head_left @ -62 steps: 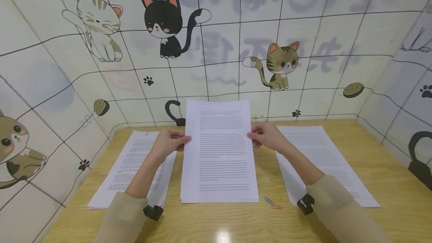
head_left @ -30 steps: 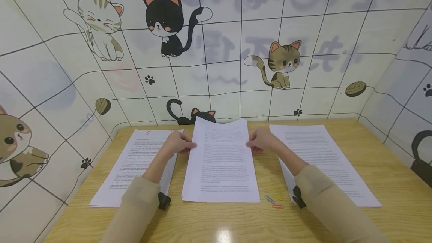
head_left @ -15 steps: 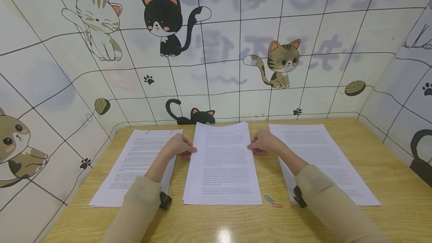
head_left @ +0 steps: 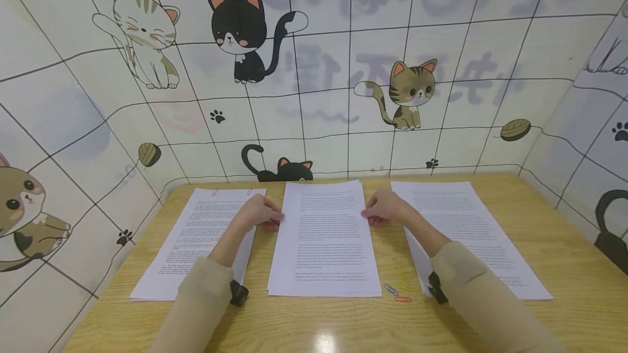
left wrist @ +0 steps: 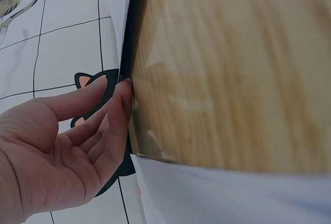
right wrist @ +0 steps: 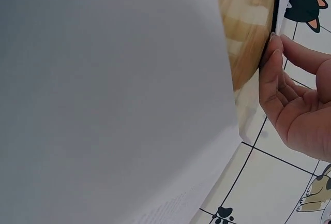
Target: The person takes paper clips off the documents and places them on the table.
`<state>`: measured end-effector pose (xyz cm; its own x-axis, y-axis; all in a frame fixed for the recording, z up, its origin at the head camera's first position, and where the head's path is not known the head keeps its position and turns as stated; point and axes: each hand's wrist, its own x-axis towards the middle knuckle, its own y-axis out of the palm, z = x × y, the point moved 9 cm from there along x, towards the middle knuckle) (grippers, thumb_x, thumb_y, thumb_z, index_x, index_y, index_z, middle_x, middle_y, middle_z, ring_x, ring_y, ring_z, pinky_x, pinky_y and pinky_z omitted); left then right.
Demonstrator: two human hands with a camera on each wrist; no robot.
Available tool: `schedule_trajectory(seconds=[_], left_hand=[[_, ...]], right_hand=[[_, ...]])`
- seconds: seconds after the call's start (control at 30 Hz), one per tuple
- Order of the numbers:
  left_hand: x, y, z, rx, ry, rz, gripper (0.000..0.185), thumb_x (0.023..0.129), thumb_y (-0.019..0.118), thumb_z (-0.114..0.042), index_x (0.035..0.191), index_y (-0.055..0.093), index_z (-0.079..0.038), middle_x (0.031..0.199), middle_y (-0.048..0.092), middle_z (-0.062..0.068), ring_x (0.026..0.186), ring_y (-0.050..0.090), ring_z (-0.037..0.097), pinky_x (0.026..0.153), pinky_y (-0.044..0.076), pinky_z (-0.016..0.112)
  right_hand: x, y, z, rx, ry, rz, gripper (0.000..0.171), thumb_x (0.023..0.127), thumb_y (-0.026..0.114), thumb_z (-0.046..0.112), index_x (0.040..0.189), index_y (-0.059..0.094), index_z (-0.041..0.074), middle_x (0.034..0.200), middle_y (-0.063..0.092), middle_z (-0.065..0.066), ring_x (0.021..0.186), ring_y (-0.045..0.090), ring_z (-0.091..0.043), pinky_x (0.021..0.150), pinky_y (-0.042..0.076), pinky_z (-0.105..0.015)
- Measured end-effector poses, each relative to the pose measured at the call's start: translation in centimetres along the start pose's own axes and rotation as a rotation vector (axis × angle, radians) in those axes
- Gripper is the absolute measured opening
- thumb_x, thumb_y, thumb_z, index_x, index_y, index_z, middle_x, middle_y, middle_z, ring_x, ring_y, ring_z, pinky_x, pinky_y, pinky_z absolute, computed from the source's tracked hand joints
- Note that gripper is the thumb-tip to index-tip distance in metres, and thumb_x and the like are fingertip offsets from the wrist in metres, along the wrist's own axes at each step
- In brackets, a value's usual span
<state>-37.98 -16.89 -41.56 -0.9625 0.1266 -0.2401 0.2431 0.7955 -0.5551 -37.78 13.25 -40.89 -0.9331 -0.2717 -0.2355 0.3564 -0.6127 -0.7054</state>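
Presently, the middle stack of loose white printed paper (head_left: 328, 238) lies on the yellow wood-grain table (head_left: 275, 326), directly between the two hands. Its left long edge meets the left hand (head_left: 260, 212), and its right long edge meets the right hand (head_left: 385, 208). Neither is the nearer, as both are in contact, at roughly facing places and closer to the far end than to the near one.

State of hands: each has its thumb and curled fingers in a narrow pinch on the edge of the sheets. How hard the left thumb presses cannot be judged from the wrist view.

Orientation: the stack's long axis runs away from the person, its far short edge pointing at the white tiled-pattern wall (head_left: 324, 113), without evident skew. The printed face is upward; the sheets are slightly uneven at the near left corner.

Surroundings: a left-hand stack of white printed paper (head_left: 196, 238) bears two small red paper clips (head_left: 249, 191) at its far edge. A right-hand stack of white printed paper (head_left: 456, 233) lies opposite, partly behind the right sleeve. Loose blue (head_left: 391, 289), yellow (head_left: 404, 281) and red (head_left: 403, 299) clips rest just beside the middle stack's near right corner.
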Motion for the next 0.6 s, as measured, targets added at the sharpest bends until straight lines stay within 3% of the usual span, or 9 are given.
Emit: schedule_trajectory(seconds=[0.2,0.47,0.6], left_hand=[[-0.3,-0.1,0.3,-0.057,0.006,0.047,0.014,0.092,0.07,-0.003,0.1,0.072,0.009,0.079,0.072,0.011,0.065,0.069,0.014,0.066,0.058,0.027],[-0.9,-0.4,-0.2,-0.063,0.025,0.026,0.021,0.094,0.069,-0.006,0.109,0.07,0.009,0.087,0.073,0.014,0.074,0.07,0.019,0.073,0.058,0.032],[-1.4,-0.9,-0.3,-0.051,0.044,-0.002,0.024,0.095,0.067,-0.008,0.113,0.068,0.008,0.093,0.072,0.015,0.081,0.07,0.022,0.076,0.058,0.034]], right_hand=[[-0.1,-0.3,-0.3,0.037,0.017,-0.016,0.022,0.099,0.064,0.014,0.101,0.066,-0.008,0.076,0.07,-0.01,0.065,0.067,-0.016,0.065,0.058,-0.031],[-0.3,-0.9,-0.2,0.062,0.018,-0.051,0.028,0.1,0.061,0.016,0.109,0.061,-0.011,0.082,0.071,-0.015,0.069,0.069,-0.021,0.067,0.058,-0.033],[-0.3,-1.3,0.3,0.015,0.001,-0.097,0.029,0.1,0.06,0.019,0.111,0.062,-0.008,0.08,0.07,-0.013,0.067,0.067,-0.021,0.069,0.057,-0.034]])
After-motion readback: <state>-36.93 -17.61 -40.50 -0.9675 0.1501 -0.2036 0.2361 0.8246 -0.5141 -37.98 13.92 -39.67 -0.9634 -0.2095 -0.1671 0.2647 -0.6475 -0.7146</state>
